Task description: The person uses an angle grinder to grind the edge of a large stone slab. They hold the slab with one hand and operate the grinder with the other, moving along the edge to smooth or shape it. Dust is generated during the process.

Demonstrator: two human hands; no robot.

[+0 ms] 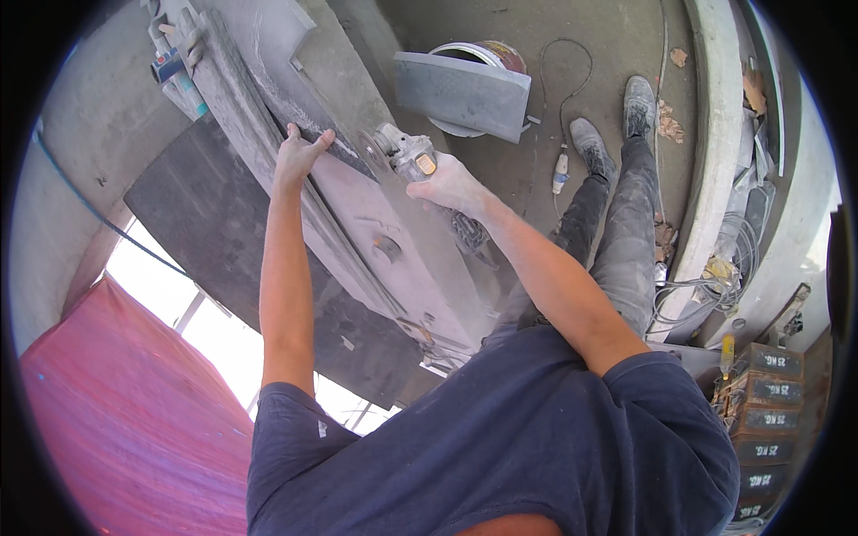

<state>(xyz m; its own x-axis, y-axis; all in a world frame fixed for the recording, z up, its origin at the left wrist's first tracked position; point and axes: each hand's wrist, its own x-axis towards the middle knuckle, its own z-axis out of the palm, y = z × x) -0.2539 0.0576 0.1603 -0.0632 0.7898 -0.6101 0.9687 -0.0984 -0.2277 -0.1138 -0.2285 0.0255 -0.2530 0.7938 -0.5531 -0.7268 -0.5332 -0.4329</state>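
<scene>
My left hand (302, 156) rests on a dusty pale slab (357, 201), thumb and forefinger stretched apart by the edge of a thin piece coated in white dust; its other fingers are partly hidden. In my right hand (456, 186) is an angle grinder (407, 154), gripped around its body. The grinder's disc faces the slab's edge, just right of my left hand. Whether the disc touches the stone or spins, I cannot tell. A small round knob-like piece (386, 249) sits on the slab nearer to me.
Beyond the grinder, a grey flat tile (460, 94) lies across a bucket (474, 51). A cable with a plug (560, 171) runs along the floor beside my feet. Coiled cables (728, 259) and stacked dark weights (769, 420) stand right. Pink sheeting (134, 420) hangs left.
</scene>
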